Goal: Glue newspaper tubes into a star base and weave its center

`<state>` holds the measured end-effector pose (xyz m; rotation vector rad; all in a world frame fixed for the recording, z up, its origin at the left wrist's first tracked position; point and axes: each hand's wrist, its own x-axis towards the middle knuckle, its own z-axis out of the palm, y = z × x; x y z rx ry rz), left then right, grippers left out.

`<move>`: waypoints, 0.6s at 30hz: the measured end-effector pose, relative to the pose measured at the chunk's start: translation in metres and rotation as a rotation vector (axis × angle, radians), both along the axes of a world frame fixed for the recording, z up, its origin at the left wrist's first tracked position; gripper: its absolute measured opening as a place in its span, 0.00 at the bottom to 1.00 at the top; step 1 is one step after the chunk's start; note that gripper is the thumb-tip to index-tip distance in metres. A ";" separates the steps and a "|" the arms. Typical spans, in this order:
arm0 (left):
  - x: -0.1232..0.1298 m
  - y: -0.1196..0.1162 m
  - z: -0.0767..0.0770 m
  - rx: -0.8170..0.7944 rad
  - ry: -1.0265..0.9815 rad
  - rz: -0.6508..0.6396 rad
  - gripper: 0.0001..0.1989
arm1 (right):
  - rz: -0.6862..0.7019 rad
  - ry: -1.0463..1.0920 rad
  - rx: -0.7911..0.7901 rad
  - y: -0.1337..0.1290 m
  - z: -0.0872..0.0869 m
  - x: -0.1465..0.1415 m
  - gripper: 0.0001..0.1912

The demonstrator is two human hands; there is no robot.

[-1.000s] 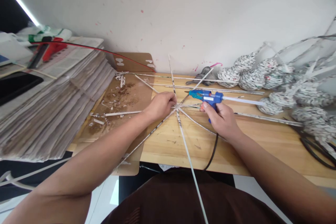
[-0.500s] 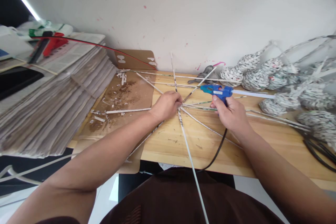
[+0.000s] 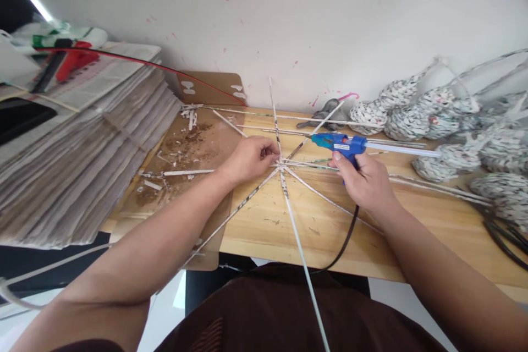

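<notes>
Several thin rolled-paper sticks [image 3: 295, 225] cross in a star shape on the wooden table, meeting at one centre point. My left hand [image 3: 251, 158] is just left of that crossing, its fingers curled and thumb tip close to the sticks. What lies between those fingers, if anything, is hidden. On the right, my right hand [image 3: 367, 181] grips a blue hot glue gun [image 3: 340, 143] by its handle. The gun's teal nozzle points left, above the sticks and apart from the crossing. A long white glue stick [image 3: 404, 149] juts from its rear.
A tall stack of newspapers [image 3: 103, 137] stands at left, with a red-handled tool [image 3: 76, 60] on top. Brown cardboard [image 3: 169, 198] with paper scraps lies beside it. Woven paper pieces [image 3: 406, 115] line the right rear. A black cord [image 3: 344, 242] hangs over the front edge.
My left hand has shifted left from the centre of the star, uncovering the crossing and the lower-left stick. The right hand with the glue gun has stayed almost in place.
</notes>
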<state>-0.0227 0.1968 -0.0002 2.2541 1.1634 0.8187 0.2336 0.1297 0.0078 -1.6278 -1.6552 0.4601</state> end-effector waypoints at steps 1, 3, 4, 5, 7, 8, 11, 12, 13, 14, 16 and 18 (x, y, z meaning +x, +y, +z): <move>-0.001 0.000 0.001 -0.012 0.008 -0.015 0.05 | 0.000 -0.015 0.003 0.000 0.001 0.000 0.19; -0.003 0.000 0.002 -0.016 0.031 -0.051 0.05 | -0.004 -0.048 0.011 -0.001 0.002 -0.001 0.19; -0.003 0.000 0.002 -0.014 0.043 -0.062 0.04 | -0.007 -0.069 0.014 -0.001 0.003 -0.001 0.19; -0.003 0.000 0.003 -0.012 0.052 -0.063 0.04 | -0.010 -0.093 0.016 -0.001 0.004 -0.001 0.19; -0.002 0.001 0.002 -0.015 0.063 -0.039 0.04 | -0.019 -0.148 0.013 -0.001 0.005 -0.001 0.19; -0.001 0.001 0.002 -0.023 0.067 -0.026 0.05 | -0.024 -0.173 0.008 -0.001 0.005 -0.001 0.19; 0.001 0.002 -0.002 -0.039 0.067 -0.004 0.05 | -0.031 -0.213 0.011 -0.001 0.005 0.000 0.19; 0.001 0.003 -0.003 -0.041 0.065 -0.002 0.05 | -0.031 -0.220 0.017 -0.001 0.005 0.000 0.18; 0.002 0.004 -0.004 -0.043 0.063 0.000 0.04 | -0.032 -0.227 0.025 -0.001 0.006 -0.001 0.18; 0.002 0.005 -0.005 -0.046 0.060 0.000 0.04 | -0.033 -0.236 0.037 -0.002 0.006 -0.001 0.18; 0.003 0.006 -0.007 -0.055 0.056 -0.005 0.05 | -0.024 -0.257 0.064 -0.004 0.008 -0.003 0.18; 0.003 0.006 -0.008 -0.068 0.049 -0.009 0.05 | 0.018 -0.276 0.074 -0.006 0.010 -0.006 0.18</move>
